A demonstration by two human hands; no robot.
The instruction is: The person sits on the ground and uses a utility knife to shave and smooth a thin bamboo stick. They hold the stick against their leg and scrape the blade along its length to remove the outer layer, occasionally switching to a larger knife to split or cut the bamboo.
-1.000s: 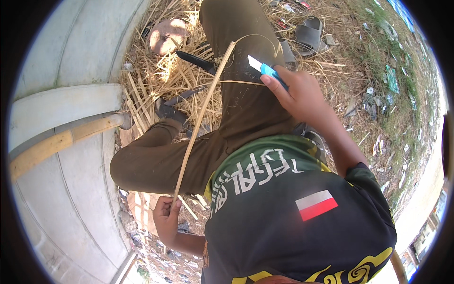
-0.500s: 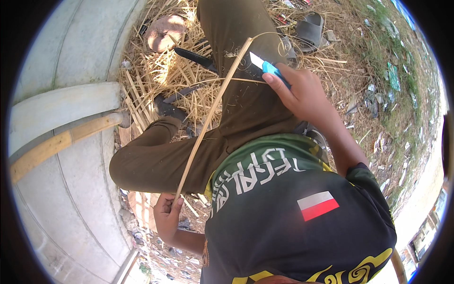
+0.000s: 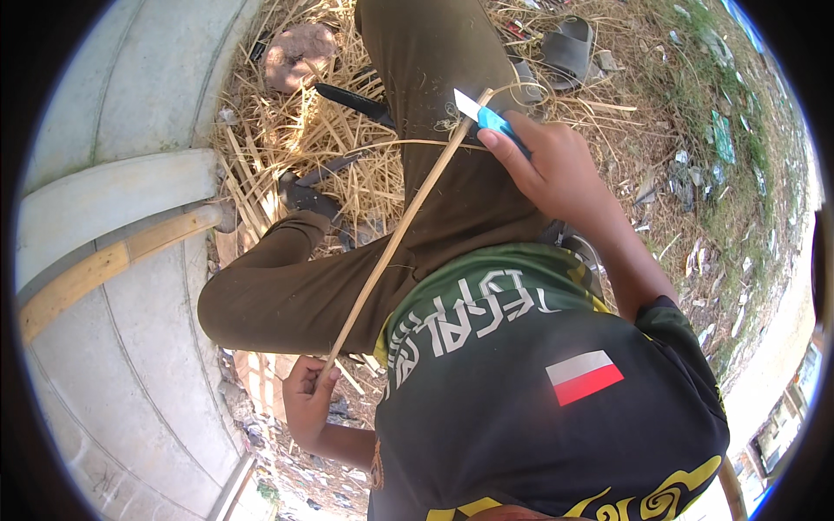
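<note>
Left hand [image 3: 308,401] closed around lower end of strip [image 3: 395,241]. Strip runs diagonally up across thigh. Right hand [image 3: 552,169] closed on blue knife [image 3: 486,117], blade edge touching strip's upper end. Straw [image 3: 287,139] crowds the left; concrete wall [image 3: 130,104] just beyond. Ground lies open at right.
</note>
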